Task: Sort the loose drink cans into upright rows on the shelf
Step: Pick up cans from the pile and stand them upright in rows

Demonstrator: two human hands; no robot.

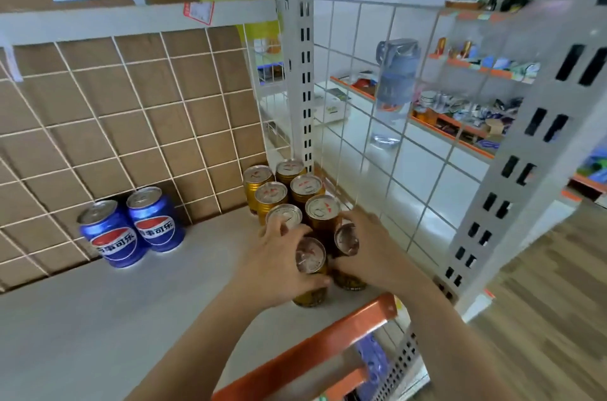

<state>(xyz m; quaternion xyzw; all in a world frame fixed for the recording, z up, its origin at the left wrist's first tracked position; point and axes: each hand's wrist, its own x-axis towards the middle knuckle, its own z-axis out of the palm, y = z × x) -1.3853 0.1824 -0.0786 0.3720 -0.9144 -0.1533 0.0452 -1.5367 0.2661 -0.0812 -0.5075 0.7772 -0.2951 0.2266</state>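
Shelf (131, 318): gold cans (305, 187) stand in two upright rows at its right end. Our left hand (279, 266) wraps its fingers (279, 229) round one front can (310, 261), our right hand (371, 243) round its neighbour (346, 241); we should press both flush to the rows, keeping them vertical.

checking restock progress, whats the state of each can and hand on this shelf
blue cans: two, upright, side by side at the back grid
rear gold cans: six, upright, in two rows by the side grid
front left gold can: upright, held
front right gold can: upright, held
left hand: grips front left gold can
right hand: grips front right gold can
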